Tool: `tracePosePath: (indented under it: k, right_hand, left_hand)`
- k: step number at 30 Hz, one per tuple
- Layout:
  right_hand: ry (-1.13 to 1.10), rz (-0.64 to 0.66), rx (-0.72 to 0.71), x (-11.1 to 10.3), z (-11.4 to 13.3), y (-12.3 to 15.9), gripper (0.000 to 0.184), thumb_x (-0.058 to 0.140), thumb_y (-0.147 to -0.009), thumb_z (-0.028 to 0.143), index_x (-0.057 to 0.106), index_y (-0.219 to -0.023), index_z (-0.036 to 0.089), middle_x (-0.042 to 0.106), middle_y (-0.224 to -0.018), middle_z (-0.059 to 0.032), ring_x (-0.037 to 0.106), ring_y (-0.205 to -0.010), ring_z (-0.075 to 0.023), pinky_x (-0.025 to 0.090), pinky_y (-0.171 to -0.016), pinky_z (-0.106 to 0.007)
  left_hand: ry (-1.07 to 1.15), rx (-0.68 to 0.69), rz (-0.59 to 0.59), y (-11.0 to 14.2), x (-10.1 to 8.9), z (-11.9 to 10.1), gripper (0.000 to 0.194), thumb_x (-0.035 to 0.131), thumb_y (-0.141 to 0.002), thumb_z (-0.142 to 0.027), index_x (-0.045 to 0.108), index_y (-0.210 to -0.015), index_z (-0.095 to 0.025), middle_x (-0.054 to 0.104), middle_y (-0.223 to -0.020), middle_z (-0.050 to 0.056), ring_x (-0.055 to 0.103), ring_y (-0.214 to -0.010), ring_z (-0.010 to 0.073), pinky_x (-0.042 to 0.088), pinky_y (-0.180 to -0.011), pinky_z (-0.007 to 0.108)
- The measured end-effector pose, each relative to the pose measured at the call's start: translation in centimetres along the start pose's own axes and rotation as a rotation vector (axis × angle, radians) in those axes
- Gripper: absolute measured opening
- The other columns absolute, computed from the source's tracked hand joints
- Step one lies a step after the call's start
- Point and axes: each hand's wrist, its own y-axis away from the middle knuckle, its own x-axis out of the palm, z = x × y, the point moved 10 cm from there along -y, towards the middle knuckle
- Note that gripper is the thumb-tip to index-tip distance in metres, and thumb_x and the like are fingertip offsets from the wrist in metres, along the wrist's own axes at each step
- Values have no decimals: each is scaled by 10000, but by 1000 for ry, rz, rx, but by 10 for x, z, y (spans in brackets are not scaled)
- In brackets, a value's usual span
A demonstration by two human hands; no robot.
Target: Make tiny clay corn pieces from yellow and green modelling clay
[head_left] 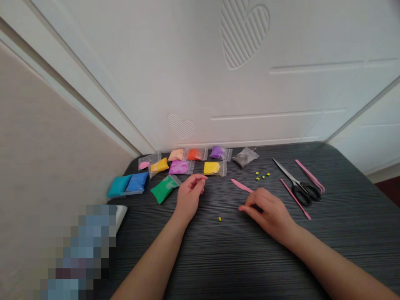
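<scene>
Black streaked tabletop (228, 258), white heart-embossed panel (200, 87) behind, left grip (190, 191) and right grip (267, 208) curled, any hold unclear

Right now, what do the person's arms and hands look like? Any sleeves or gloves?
The left forearm and right forearm are bare, no sleeves showing. The left hand and right hand are gloveless; I see no watch or bracelet.

White panelling (150, 75) spans the top, large ribbed heart (245, 35) raised at upper centre-right, smaller heart (181, 126) just above left of centre, beige wall (46, 146) far left, dark streaked tabletop (212, 266) across bottom, dark-red patch (389, 189) right edge.
</scene>
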Motion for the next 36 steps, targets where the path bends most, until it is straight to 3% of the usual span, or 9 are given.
tracePosePath:
  k: [36]
  right_hand:
    - [12, -10, -18, 1, 0, 1, 81, 536, -787, 265, 557, -743, 200, 600, -734, -18, 559, -727, -126, 463, -700, -266]
  left_hand:
    - [-3, 5, 12, 1, 1, -3, 179, 475, -765, -306, 571, -824, -167, 425, -547, -39, 407, -525, 99, 326, -526, 219]
